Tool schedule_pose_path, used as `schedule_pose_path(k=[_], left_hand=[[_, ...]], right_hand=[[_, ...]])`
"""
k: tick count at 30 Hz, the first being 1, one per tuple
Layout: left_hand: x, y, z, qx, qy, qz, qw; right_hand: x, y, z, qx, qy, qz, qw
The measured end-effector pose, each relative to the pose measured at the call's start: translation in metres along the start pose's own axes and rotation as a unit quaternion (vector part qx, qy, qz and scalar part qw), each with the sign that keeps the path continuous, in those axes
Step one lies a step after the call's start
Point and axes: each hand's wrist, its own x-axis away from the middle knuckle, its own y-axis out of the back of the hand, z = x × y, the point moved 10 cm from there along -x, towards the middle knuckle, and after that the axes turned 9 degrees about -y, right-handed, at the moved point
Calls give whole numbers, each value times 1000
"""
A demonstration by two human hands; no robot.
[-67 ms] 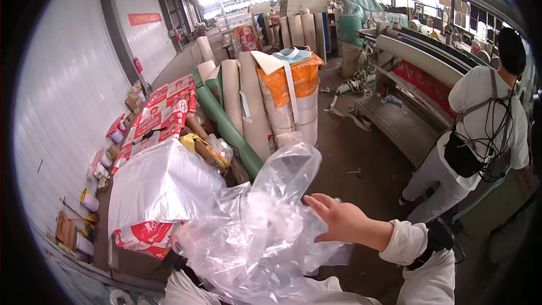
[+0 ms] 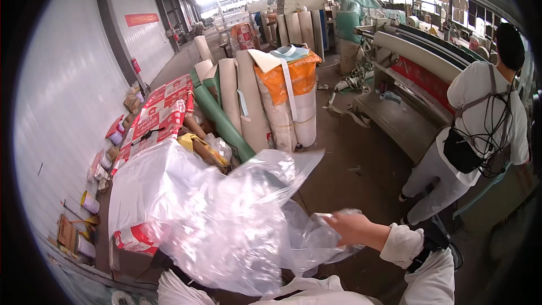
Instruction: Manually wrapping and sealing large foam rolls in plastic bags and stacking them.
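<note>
A large crumpled sheet of clear plastic film (image 2: 231, 220) billows in front of me, its lower part hanging close to my body. My right hand (image 2: 354, 227) is at the right edge of the film, fingers closed on a fold of it, with more film spreading beneath the wrist. My left sleeve (image 2: 182, 289) comes in at the lower left, but the film covers my left hand, so its fingers do not show. Beside the film lies a white plastic cover (image 2: 148, 178) over a stack of red-and-white printed packaging (image 2: 164, 104).
Upright beige rolls (image 2: 228, 93), a green roll (image 2: 223, 121) and an orange-topped bundle (image 2: 288, 96) stand ahead. At the right a co-worker (image 2: 480, 118) in white stands by a long roller machine (image 2: 418, 62). Buckets (image 2: 89, 202) sit along the left wall.
My right hand has closed from spread fingers onto the film and moved slightly right and down. The film's upper part has dropped and spread to the left.
</note>
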Motion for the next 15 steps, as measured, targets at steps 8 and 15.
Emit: schedule_pose_path(k=[8,15], left_hand=[[9,250,-107,-258,-219,-81,938],[-13,193,-92,277,7,-225,934]], right_hand=[[255,-107,-424,-51,-542,-243,803],[358,-35,-543,-332,-509,-511,608]])
